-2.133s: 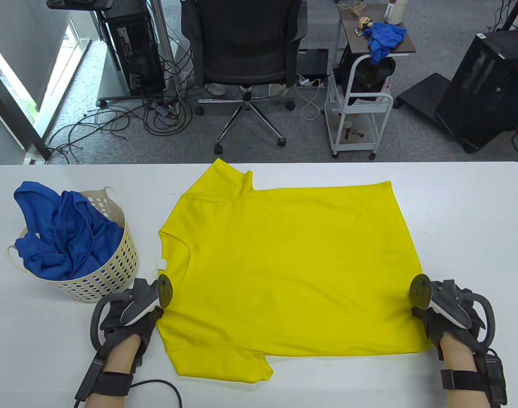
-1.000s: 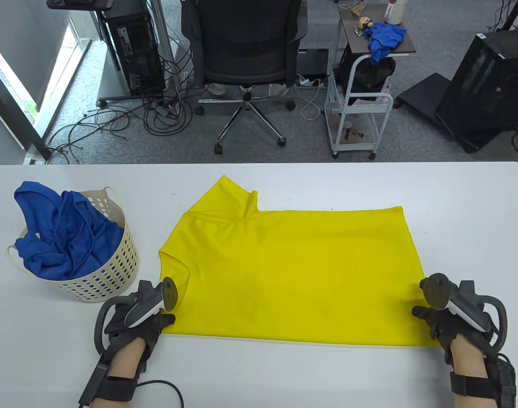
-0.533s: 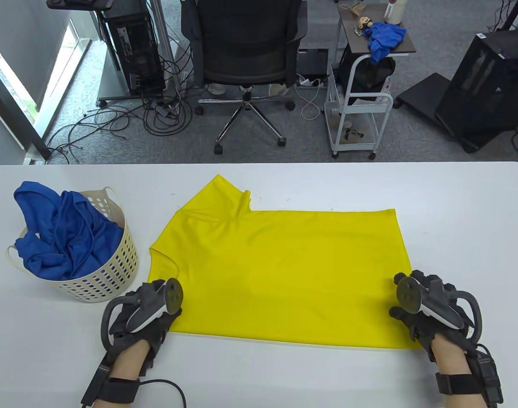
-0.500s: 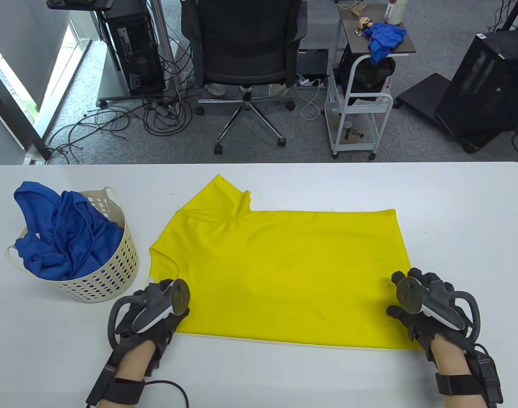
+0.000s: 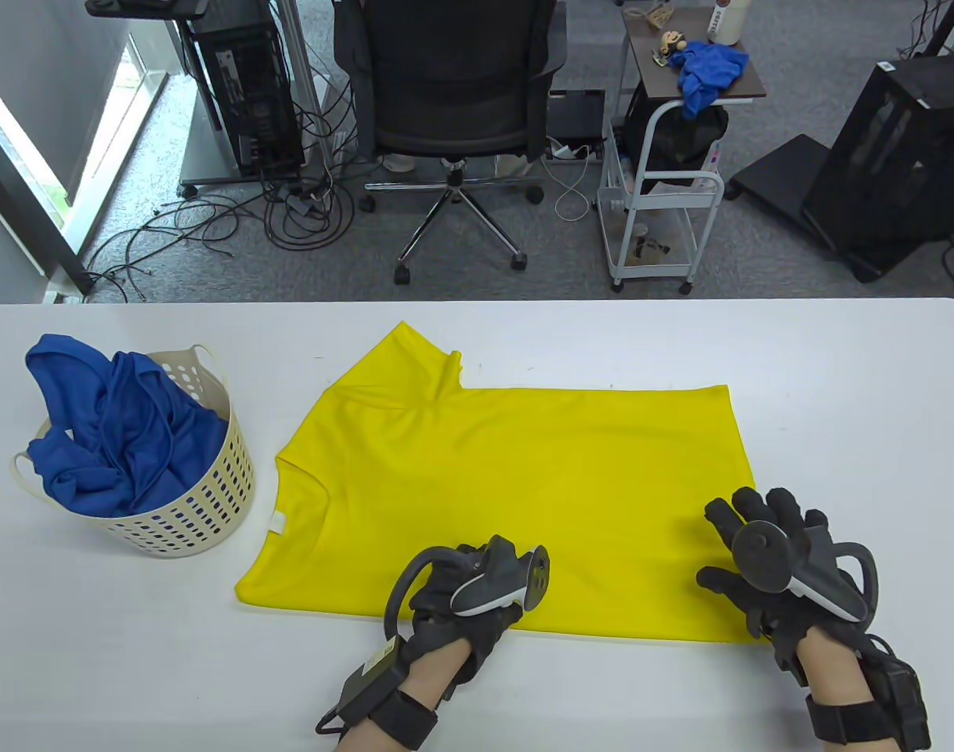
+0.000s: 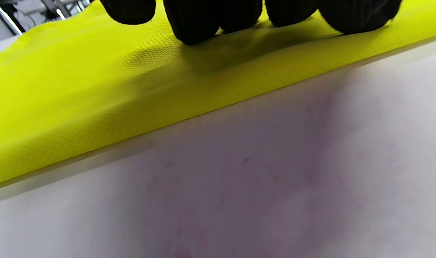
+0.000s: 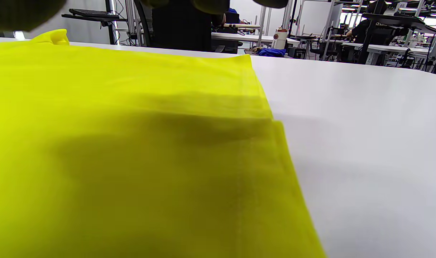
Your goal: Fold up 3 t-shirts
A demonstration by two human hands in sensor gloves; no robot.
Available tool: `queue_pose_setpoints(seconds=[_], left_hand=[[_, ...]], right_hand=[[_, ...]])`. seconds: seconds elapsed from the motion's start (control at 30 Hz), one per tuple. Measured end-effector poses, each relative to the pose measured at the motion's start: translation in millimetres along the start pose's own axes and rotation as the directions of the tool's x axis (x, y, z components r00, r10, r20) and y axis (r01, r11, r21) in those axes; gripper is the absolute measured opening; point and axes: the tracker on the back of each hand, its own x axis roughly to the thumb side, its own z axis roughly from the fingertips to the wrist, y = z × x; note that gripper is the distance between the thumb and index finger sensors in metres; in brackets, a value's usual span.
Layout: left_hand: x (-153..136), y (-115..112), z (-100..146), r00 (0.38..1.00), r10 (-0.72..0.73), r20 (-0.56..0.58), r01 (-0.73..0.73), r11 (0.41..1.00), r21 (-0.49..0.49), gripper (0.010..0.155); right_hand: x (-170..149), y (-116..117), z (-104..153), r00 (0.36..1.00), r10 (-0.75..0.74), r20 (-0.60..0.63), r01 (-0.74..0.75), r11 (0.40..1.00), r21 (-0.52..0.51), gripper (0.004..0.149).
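A yellow t-shirt [image 5: 516, 486] lies flat on the white table [image 5: 853, 392], collar to the left, hem to the right, its near part folded to a straight edge. My left hand [image 5: 477, 619] rests at the middle of that near edge. In the left wrist view its fingertips [image 6: 192, 25] lie on top of the yellow fabric [image 6: 78, 93], not pinching it. My right hand [image 5: 739, 540] is over the near right corner with its fingers spread. The right wrist view shows the hem [image 7: 260, 107] lying flat.
A cream perforated basket [image 5: 203, 509] holding blue shirts [image 5: 117, 431] stands at the table's left, close to the yellow shirt's collar end. Bare table [image 7: 364, 125] lies right of the hem. An office chair [image 5: 453, 86] and a cart [image 5: 657, 211] stand on the floor beyond the far edge.
My left hand let go of the near left corner and moved right along the near edge to its middle. The left corner now lies spread out flat. My right hand's fingers have spread open.
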Motion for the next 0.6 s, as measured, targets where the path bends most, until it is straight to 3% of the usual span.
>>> queue_pose_setpoints(seconds=[0.17,0.27,0.4,0.53,0.6], left_hand=[[0.8,-4.9,2.1,1.000,0.021,-0.001,-0.021,0.999,0.029,0.065],[3.6,-6.1,5.2,1.000,0.007,0.021,-0.009,0.996,0.087,0.054],[7.2,-6.7,7.5,1.000,-0.007,0.013,0.006,0.997,0.077,0.041],[4.7,-3.8,9.4,0.999,0.017,0.030,-0.018,0.998,0.052,0.048],[2.0,-3.2,13.0,0.997,0.047,0.058,-0.045,0.999,-0.026,0.059]], right_hand=[[3.4,4.9,-3.0,1.000,0.022,0.003,-0.022,1.000,0.021,0.081],[4.6,7.1,-3.5,1.000,0.029,0.006,-0.030,0.999,0.031,0.081],[4.3,8.3,-3.4,1.000,0.023,0.004,-0.023,0.999,0.040,0.080],[3.2,9.3,-3.7,1.000,0.023,-0.003,-0.023,0.999,0.050,0.080],[3.0,9.2,-3.5,1.000,0.022,-0.004,-0.021,0.998,0.052,0.080]])
